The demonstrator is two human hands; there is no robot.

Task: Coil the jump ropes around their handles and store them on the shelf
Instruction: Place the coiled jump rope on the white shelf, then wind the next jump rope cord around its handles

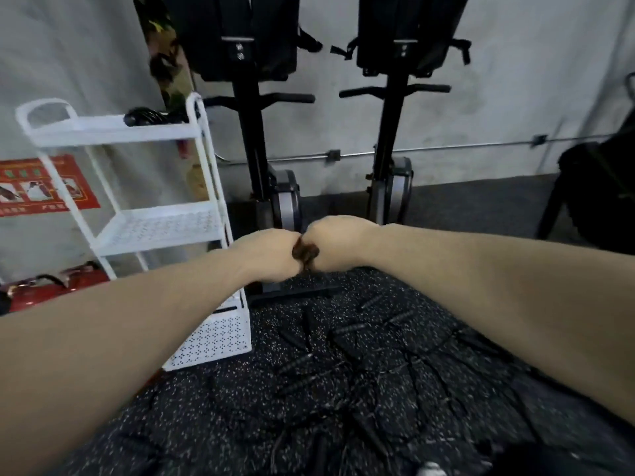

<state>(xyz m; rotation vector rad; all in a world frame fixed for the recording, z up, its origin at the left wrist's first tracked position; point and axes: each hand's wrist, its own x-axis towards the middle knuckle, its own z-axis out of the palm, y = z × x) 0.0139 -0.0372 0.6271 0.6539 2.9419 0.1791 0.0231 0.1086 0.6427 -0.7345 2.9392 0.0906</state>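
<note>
Both arms reach straight forward from the bottom corners of the view, forearms bare and nearly level, converging until the two fists meet knuckle to knuckle in mid-air above the floor. The left hand (pixel 271 254) is curled into a fist with its back turned up, and the right hand (pixel 335 247) mirrors it; between them a small dark bundle (pixel 305 254) shows where the fingers close, though blur keeps me from saying whether it is rope or handle. Both hands grip that bundle, fingers wrapped tight around it. Below the arms, a tangle of black jump ropes (pixel 343 359) with ribbed handles lies spread over the speckled rubber floor (pixel 220 400). The white three-tier shelf (pixel 161 228) stands to the left, just beside the left wrist, and a dark coiled bundle (pixel 147 115) sits on its top tier. Two black upright machines (pixel 261 139) stand against the grey wall behind the hands, and a red object (pixel 55 286) lies on the floor at far left.
</note>
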